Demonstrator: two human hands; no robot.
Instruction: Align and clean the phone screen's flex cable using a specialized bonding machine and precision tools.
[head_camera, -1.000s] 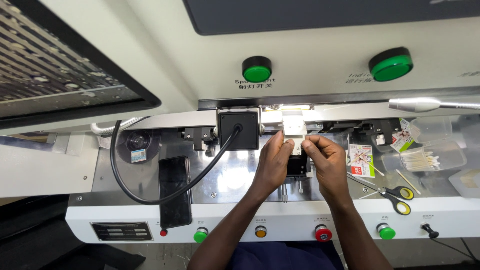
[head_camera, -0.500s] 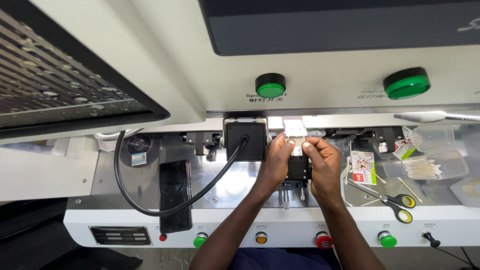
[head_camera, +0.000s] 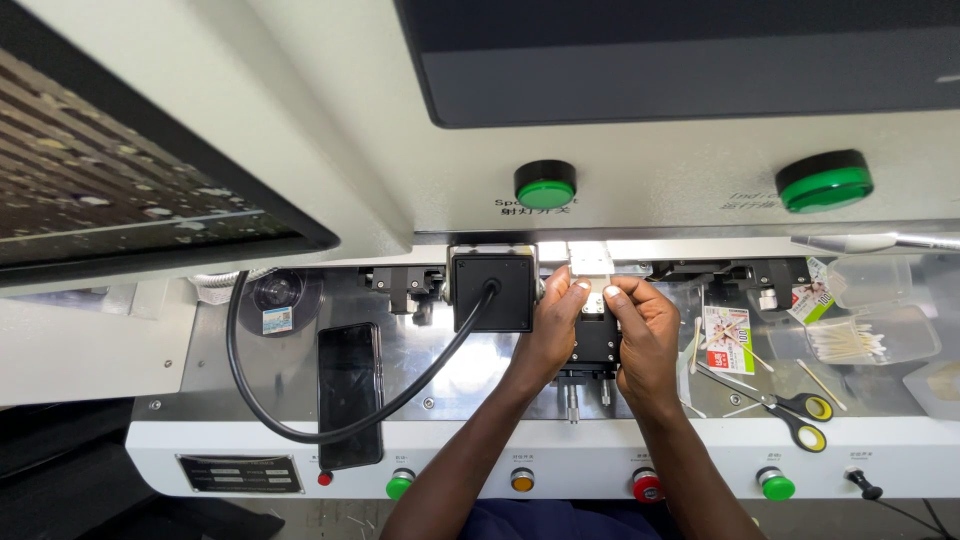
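Observation:
Both of my hands meet over a small black stage fixture in the middle of a metal work deck. My left hand and my right hand pinch a small white part between their fingertips, just under a bright lit white block. A black square box with a thick black cable sits right beside my left hand.
A dark phone lies on the deck at left. Scissors with yellow and black handles, a card, cotton swabs in a clear tray lie at right. Green buttons sit above; coloured buttons line the front panel.
My head has moved closer and a little left, so the machine fills more of the view. Both hands have stayed together on the small white part.

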